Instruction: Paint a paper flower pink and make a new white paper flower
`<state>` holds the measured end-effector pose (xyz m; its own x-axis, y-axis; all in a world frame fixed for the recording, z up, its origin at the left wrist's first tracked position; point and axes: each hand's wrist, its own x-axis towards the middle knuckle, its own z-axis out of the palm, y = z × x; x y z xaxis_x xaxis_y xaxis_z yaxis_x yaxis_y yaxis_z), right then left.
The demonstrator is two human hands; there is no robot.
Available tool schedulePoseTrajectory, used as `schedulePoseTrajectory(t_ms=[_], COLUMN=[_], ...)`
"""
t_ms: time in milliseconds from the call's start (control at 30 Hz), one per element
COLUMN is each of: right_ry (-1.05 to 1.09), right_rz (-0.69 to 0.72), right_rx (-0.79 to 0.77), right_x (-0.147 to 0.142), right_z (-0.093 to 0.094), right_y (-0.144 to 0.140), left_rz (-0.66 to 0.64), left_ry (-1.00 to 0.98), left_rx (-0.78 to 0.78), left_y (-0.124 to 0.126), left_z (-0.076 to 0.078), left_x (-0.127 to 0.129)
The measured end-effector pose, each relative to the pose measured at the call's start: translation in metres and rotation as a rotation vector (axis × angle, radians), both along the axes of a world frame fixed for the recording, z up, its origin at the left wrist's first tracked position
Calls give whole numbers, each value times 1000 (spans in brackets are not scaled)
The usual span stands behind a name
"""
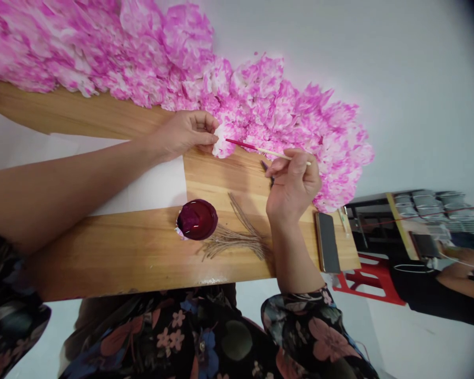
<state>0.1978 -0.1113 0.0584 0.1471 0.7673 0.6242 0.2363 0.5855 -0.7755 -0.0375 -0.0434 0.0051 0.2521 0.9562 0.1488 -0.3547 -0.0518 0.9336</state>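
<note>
My left hand [185,134] pinches a white and pink paper flower [224,142] at the edge of the wooden board [134,247]. In my right hand [294,181] is a thin brush [260,150] with a red-stained tip, and that tip touches the flower. A small bowl of dark red dye [197,219] stands on the board below my left hand. Beside the bowl lies a bundle of brown twine pieces [237,237], close to my right wrist.
A long heap of dyed pink paper flowers [174,68] runs along the far side of the board. A phone [327,242] lies at the board's right end. A red stool [373,281] and another person's arm [458,276] are at the right.
</note>
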Motion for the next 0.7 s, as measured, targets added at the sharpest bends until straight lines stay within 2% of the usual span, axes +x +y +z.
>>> schedulePoseTrajectory(t_ms=[333,700], right_ry=[70,-60], right_rz=[95,43], right_rx=[-67,-65], right_x=[-1,-2], right_z=[-3,1], right_y=[1,-4], left_rz=[-2,6], left_ry=[36,41], left_rx=[14,1], left_y=[0,-2], left_z=[0,2], left_x=[-1,0])
